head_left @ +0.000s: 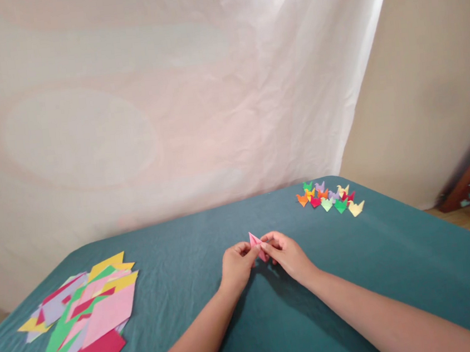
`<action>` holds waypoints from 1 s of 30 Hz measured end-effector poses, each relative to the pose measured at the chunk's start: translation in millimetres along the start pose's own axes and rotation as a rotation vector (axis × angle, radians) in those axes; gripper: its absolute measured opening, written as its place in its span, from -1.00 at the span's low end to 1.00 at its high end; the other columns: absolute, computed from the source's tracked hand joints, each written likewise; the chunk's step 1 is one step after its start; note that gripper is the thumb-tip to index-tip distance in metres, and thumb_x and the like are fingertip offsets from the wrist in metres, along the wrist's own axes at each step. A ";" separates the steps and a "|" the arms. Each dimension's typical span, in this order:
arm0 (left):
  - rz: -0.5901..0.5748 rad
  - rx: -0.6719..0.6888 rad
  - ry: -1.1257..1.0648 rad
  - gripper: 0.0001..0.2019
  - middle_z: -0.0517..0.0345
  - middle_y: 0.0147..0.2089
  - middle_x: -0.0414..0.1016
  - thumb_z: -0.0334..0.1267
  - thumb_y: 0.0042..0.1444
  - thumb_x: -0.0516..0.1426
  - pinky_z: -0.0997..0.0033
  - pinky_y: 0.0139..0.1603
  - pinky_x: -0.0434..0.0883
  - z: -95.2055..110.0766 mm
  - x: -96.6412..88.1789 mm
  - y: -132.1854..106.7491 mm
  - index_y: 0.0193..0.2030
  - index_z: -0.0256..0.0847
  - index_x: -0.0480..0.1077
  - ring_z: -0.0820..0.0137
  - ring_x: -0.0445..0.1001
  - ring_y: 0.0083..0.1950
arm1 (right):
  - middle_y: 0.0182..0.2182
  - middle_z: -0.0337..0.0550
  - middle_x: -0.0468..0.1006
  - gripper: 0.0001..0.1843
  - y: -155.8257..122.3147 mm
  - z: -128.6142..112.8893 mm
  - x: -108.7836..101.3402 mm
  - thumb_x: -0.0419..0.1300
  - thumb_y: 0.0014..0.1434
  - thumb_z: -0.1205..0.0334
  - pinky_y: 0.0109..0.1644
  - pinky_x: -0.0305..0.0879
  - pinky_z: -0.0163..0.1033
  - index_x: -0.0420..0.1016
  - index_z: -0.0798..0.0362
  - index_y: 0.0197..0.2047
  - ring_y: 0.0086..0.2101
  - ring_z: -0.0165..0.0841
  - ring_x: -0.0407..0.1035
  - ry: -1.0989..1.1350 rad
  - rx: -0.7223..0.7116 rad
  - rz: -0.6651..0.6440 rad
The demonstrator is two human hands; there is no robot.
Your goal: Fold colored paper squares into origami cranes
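Observation:
A small pink folded paper (255, 240) is held between my two hands, just above the middle of the table. Its pointed tip sticks up between the fingers, and a lower part shows beneath them. My left hand (239, 262) pinches its left side with thumb and fingertips. On the other side, my right hand (287, 253) grips it the same way, with the thumb across the front. Fingers cover much of the paper, so its full shape is hidden.
A green cloth covers the table (180, 294). Loose sheets of coloured paper (110, 312) lie spread at the left. Toward the back right stand several small folded paper birds (327, 203) in many colours. A pale curtain (194, 107) hangs behind the table.

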State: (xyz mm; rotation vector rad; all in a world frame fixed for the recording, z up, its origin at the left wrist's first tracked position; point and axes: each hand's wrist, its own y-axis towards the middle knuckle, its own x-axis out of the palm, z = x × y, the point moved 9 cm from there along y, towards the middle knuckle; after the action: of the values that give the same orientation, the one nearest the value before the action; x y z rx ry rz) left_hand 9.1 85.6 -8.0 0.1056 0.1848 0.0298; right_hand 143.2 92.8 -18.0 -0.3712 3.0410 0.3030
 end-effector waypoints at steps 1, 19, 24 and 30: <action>-0.001 0.005 -0.008 -0.73 0.26 -0.67 0.35 -0.08 -0.07 0.23 0.57 -0.59 0.15 -0.1 0.4 0.3 -0.54 -0.28 0.44 0.53 0.26 -0.64 | -0.53 -0.25 0.51 -0.73 0.7 0.5 -1.9 0.14 0.14 -0.01 -0.48 0.22 -0.35 0.39 0.04 -0.32 -0.52 -0.40 0.35 -0.011 -0.006 0.005; 0.056 0.071 -0.144 -0.71 0.19 -0.40 0.48 -0.16 -0.05 0.23 0.47 -0.46 0.43 8.3 0.1 -3.7 -0.23 -0.21 0.28 0.43 0.49 -0.50 | -0.54 -0.26 0.46 -0.70 1.1 -7.9 -9.1 0.14 0.13 -0.04 -0.48 0.17 -0.34 0.39 0.05 -0.35 -0.53 -0.41 0.30 0.019 -0.055 0.067; 0.099 0.114 -0.075 -0.76 0.18 -0.39 0.48 -0.14 -0.04 0.22 0.50 -0.46 0.42 13.0 -3.3 -4.4 -0.28 -0.21 0.33 0.45 0.47 -0.48 | -0.53 -0.27 0.46 -0.71 -0.1 -13.1 -9.6 0.14 0.13 -0.03 -0.45 0.20 -0.33 0.38 0.05 -0.36 -0.50 -0.40 0.33 0.017 -0.081 0.079; 0.127 0.111 -0.010 -0.80 0.23 -0.48 0.45 -0.15 -0.02 0.20 0.50 -0.48 0.41 14.1 -4.2 -6.3 -0.35 -0.20 0.34 0.44 0.46 -0.52 | -0.51 -0.27 0.46 -0.77 -2.7 -16.8 -8.8 0.14 0.14 0.03 -0.38 0.25 -0.31 0.36 0.03 -0.35 -0.48 -0.38 0.36 -0.010 -0.106 0.094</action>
State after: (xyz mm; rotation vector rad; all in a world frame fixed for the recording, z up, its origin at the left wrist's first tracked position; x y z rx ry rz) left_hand 7.7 77.7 5.9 0.2277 0.1697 0.1456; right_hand 151.7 88.9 -1.4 -0.2316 3.0459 0.4716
